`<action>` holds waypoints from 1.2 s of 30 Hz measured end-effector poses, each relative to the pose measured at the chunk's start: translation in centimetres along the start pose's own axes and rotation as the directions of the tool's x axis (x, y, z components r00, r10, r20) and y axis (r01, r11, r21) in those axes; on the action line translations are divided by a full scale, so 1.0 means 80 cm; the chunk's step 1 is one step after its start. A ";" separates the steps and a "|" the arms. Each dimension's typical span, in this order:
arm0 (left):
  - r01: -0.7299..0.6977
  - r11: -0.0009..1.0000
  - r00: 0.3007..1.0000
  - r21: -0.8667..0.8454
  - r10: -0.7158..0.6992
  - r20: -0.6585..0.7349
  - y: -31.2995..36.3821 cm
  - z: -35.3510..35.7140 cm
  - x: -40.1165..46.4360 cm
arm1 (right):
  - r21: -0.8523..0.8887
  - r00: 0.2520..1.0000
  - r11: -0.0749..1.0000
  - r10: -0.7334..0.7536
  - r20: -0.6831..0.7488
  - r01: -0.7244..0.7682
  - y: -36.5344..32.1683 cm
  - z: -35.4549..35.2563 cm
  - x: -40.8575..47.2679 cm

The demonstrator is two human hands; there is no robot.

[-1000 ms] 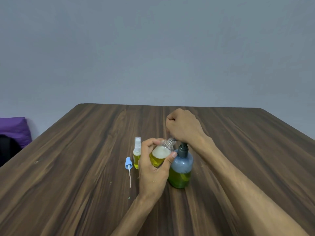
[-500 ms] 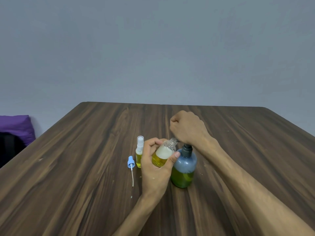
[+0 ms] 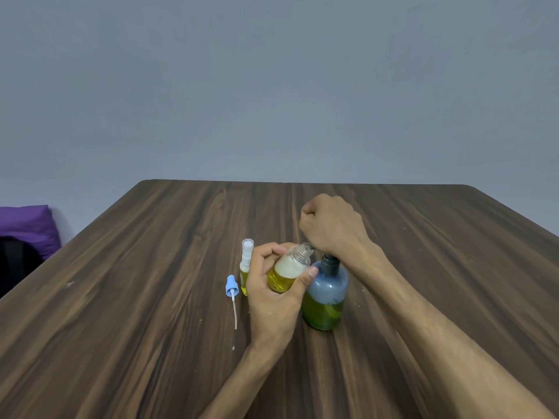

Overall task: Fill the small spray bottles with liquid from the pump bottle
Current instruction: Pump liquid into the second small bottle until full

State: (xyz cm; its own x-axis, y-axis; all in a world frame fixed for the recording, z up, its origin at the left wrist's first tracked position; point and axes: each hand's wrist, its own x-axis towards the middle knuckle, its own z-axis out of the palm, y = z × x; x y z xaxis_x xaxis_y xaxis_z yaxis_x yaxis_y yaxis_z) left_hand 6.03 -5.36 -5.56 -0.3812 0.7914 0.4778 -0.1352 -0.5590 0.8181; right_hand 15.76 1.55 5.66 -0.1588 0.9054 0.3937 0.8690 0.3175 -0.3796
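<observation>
My left hand (image 3: 273,300) grips a small clear spray bottle (image 3: 289,272), uncapped and tilted so its threaded neck points at the pump's spout. It holds yellow liquid with white foam on top. Beside it stands the blue pump bottle (image 3: 326,297), roughly a third full of green-yellow liquid. My right hand (image 3: 331,228) is curled into a fist over the pump head, which it hides. A second small spray bottle (image 3: 245,267), capped and holding yellow liquid, stands upright just left of my left hand. A blue spray cap with its dip tube (image 3: 231,293) lies flat on the table.
The brown wooden table (image 3: 151,297) stretches wide on all sides of the bottles. A purple cushion (image 3: 27,225) and a dark object sit beyond the table's left edge. A plain grey wall is behind.
My right fist has lifted slightly and the pump's neck now shows more below it. My left hand keeps the tilted bottle at the spout.
</observation>
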 end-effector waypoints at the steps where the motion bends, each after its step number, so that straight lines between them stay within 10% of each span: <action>1: -0.001 1.000 1.000 0.000 0.001 -0.002 0.000 0.000 -0.001 | -0.002 1.000 1.000 0.003 0.006 -0.003 0.000 -0.001 -0.001; 36: 0.053 0.998 0.998 -0.042 -0.053 -0.018 0.005 0.001 -0.003 | 0.003 1.000 1.000 -0.001 -0.007 0.001 -0.003 -0.005 -0.003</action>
State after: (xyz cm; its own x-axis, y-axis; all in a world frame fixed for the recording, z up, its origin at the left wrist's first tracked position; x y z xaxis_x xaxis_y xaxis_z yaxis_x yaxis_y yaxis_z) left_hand 6.16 -5.76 -5.32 -0.3899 0.8155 0.4276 -0.1936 -0.5266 0.8278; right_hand 15.81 1.18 5.99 -0.1566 0.9030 0.4002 0.8675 0.3194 -0.3812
